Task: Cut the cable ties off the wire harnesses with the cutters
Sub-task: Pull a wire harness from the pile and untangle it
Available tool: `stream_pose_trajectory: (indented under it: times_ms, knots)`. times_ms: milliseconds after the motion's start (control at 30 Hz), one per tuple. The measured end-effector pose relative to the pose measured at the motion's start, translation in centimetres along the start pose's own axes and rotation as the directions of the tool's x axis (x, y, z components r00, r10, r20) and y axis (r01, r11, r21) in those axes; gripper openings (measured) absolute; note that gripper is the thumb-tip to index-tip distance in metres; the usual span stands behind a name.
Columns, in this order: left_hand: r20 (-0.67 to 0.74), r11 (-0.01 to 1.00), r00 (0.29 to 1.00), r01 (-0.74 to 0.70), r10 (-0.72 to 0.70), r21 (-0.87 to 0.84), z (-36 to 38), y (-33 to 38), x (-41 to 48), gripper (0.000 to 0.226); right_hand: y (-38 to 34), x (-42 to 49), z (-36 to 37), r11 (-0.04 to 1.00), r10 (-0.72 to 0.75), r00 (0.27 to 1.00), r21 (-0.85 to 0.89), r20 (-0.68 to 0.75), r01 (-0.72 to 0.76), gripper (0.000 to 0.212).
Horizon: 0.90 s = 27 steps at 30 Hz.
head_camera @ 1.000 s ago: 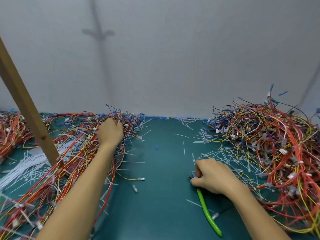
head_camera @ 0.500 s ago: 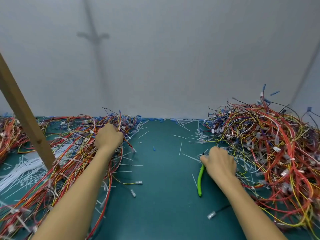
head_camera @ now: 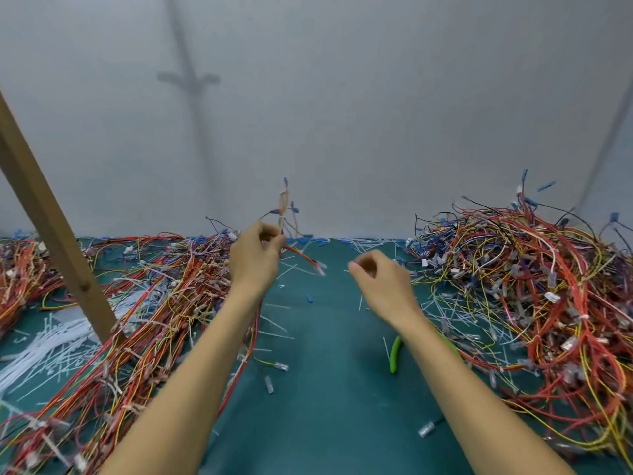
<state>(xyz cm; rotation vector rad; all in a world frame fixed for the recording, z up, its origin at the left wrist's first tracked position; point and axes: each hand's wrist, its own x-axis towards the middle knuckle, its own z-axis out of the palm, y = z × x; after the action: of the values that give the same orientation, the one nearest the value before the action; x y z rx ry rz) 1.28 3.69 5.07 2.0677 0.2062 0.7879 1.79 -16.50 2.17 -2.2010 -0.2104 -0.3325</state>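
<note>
Currently held: a small wire harness (head_camera: 283, 204), pinched by the left hand (head_camera: 255, 260) above the far middle of the mat (head_camera: 325, 413); its wires stand upright above the fingers and are tipped with blue terminals, while one red lead droops to the right and ends in a pale connector.
Left hand pose: arm stretched forward, back of the hand towards the camera, fingers curled tight round the harness.
Right hand (head_camera: 380, 286) pose: held above the mat, just right of the left hand and apart from it; fingers curled, thumb tip close to the forefinger; blurred, so whether anything thin is pinched cannot be told.
Cutters (head_camera: 395, 354): green-handled, lying on the mat under the right forearm, touched by neither hand; head hidden by the arm.
Left pile (head_camera: 144, 320): red, yellow and orange harnesses, spread from near left to far centre.
Right pile (head_camera: 534, 303): tangled harnesses, heaped higher, at far right.
Cut ties (head_camera: 44, 354): white strips massed at left; more scattered beside the right pile.
Loose connector (head_camera: 426, 430): lying near right on the mat.
Wooden strut (head_camera: 51, 217): slanted, foot set among the left pile.
Markings: connector housings too small and blurred for any writing to be read.
</note>
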Motion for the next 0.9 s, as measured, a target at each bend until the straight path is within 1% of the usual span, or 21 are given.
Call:
stream_pose_trajectory:
  times_ms: [33, 67, 100, 167, 200, 267, 300, 333, 400, 467, 500, 533, 567, 600, 633, 700, 733, 800, 833, 867, 900]
  knots:
    - [0.005, 0.999, 1.000, -0.019, 0.019, -0.029, 0.6, 0.3, -0.6, 0.002, -1.4, 0.1, 0.4, 0.988, -0.018, 1.000, 0.152, 0.005, 0.017, 0.015]
    - [0.009, 0.997, 0.999, -0.037, 0.037, -0.066, 1.1, 0.6, -1.2, 0.004, -2.6, 0.3, 0.8, 0.965, -0.030, 0.999, 0.262, 0.023, 0.023, 0.015]
    - [0.018, 0.993, 0.998, -0.056, 0.059, -0.104, 1.7, 0.9, -1.7, 0.005, -3.6, 0.5, 1.2, 0.944, -0.039, 0.998, 0.328, 0.053, 0.019, 0.018]
    - [0.047, 0.982, 0.992, -0.108, 0.117, -0.154, 2.6, 1.5, -2.6, 0.008, -4.9, 0.9, 2.0, 0.934, -0.043, 0.994, 0.356, 0.097, 0.006, 0.026]
    - [0.067, 0.977, 0.987, -0.131, 0.145, -0.171, 2.9, 1.8, -3.0, 0.010, -5.3, 1.0, 2.2, 0.935, -0.027, 0.997, 0.354, 0.078, -0.002, 0.027]
    - [0.154, 0.958, 0.971, -0.138, 0.181, -0.253, 3.1, 2.4, -3.4, 0.019, -5.2, 1.4, 2.2, 0.930, 0.043, 0.999, 0.365, -0.013, -0.036, 0.024]
    - [0.220, 0.940, 0.959, -0.101, 0.179, -0.327, 3.0, 2.6, -3.5, 0.023, -4.9, 1.5, 2.1, 0.919, 0.080, 0.996, 0.391, -0.044, -0.057, 0.021]
    - [0.287, 0.914, 0.944, -0.032, 0.161, -0.406, 2.8, 2.7, -3.5, 0.027, -4.5, 1.5, 1.9, 0.904, 0.112, 0.992, 0.420, -0.059, -0.077, 0.018]
    - [0.384, 0.853, 0.919, 0.126, 0.092, -0.507, 2.1, 2.5, -3.2, 0.026, -3.7, 1.5, 1.4, 0.887, 0.158, 0.985, 0.448, -0.073, -0.109, 0.024]
    - [0.375, 0.819, 0.927, 0.225, -0.013, -0.528, 1.6, 2.1, -2.9, 0.023, -2.9, 1.4, 0.8, 0.873, 0.175, 0.982, 0.472, -0.065, -0.124, 0.032]
    - [0.329, 0.838, 0.942, 0.234, -0.070, -0.493, 1.5, 1.6, -2.7, 0.020, -2.5, 1.4, 0.5, 0.865, 0.168, 0.984, 0.488, -0.061, -0.117, 0.034]
    - [0.266, 0.889, 0.957, 0.216, -0.112, -0.404, 1.4, 1.1, -2.4, 0.017, -2.1, 1.5, 0.1, 0.862, 0.159, 0.985, 0.496, -0.068, -0.104, 0.034]
    - [0.218, 0.949, 0.969, 0.175, -0.119, -0.263, 1.3, 0.5, -2.2, 0.015, -1.7, 1.5, -0.2, 0.864, 0.149, 0.985, 0.496, -0.087, -0.087, 0.034]
    - [0.211, 0.987, 0.973, 0.121, -0.096, -0.106, 1.2, -0.1, -2.2, 0.016, -1.3, 1.6, -0.6, 0.868, 0.141, 0.984, 0.492, -0.111, -0.069, 0.034]
    - [0.243, 0.998, 0.968, 0.061, -0.065, 0.025, 1.1, -0.7, -2.2, 0.019, -0.9, 1.6, -1.0, 0.868, 0.132, 0.982, 0.495, -0.136, -0.048, 0.033]
    - [0.381, 0.979, 0.923, -0.038, -0.043, 0.202, 1.0, -1.6, -2.2, 0.025, -0.2, 1.7, -1.9, 0.854, 0.106, 0.979, 0.520, -0.173, 0.000, 0.032]
    - [0.463, 0.959, 0.884, -0.077, -0.061, 0.273, 1.1, -2.0, -2.4, 0.031, 0.0, 1.7, -2.3, 0.852, 0.086, 0.979, 0.523, -0.186, 0.025, 0.031]
    - [0.614, 0.904, 0.776, -0.149, -0.144, 0.402, 1.4, -3.1, -2.7, 0.038, 0.4, 1.8, -3.0, 0.848, 0.051, 0.975, 0.526, -0.217, 0.072, 0.030]
    - [0.658, 0.866, 0.730, -0.196, -0.184, 0.460, 1.5, -3.8, -2.9, 0.039, 0.5, 1.9, -3.4, 0.839, 0.051, 0.970, 0.537, -0.236, 0.086, 0.029]
    - [0.675, 0.829, 0.708, -0.238, -0.208, 0.506, 1.6, -4.4, -3.0, 0.038, 0.7, 2.0, -3.8, 0.826, 0.062, 0.965, 0.556, -0.255, 0.094, 0.029]
    - [0.670, 0.801, 0.712, -0.266, -0.213, 0.537, 1.7, -5.1, -3.0, 0.036, 0.8, 2.2, -4.3, 0.812, 0.074, 0.959, 0.574, -0.274, 0.101, 0.029]
